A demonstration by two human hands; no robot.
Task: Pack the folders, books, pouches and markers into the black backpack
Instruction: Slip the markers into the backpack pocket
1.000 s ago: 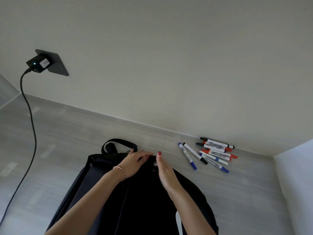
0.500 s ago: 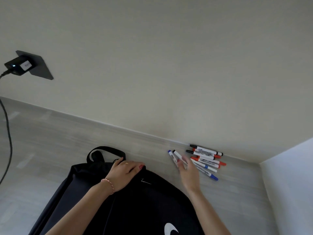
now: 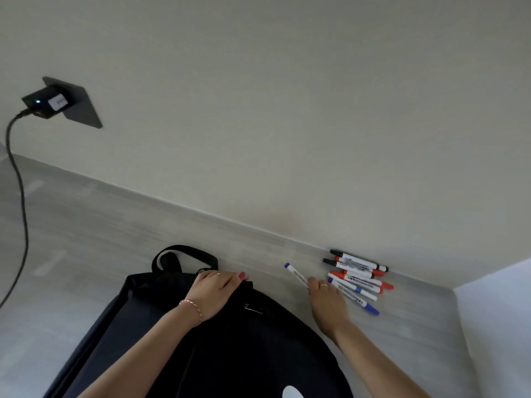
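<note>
The black backpack (image 3: 230, 354) lies flat on the grey table (image 3: 100, 239), its carry loop (image 3: 184, 249) pointing at the wall. My left hand (image 3: 214, 291) grips the bag's top edge beside the zipper pull. My right hand (image 3: 327, 305) rests on the table to the right of the bag, fingers curled over a blue-capped marker (image 3: 294, 272) that sticks out toward the wall. Several more markers (image 3: 359, 274) with black, red and blue caps lie in a loose pile just right of that hand, against the wall. No folders, books or pouches are in view.
A black charger (image 3: 47, 103) sits in a wall socket at the upper left, and its cable (image 3: 24, 211) hangs down onto the table at the left. A white panel (image 3: 494, 326) closes off the table's right end.
My right hand left the backpack's top, moved right to the markers and now curls over the leftmost ones. My left hand stayed on the bag's top edge.
</note>
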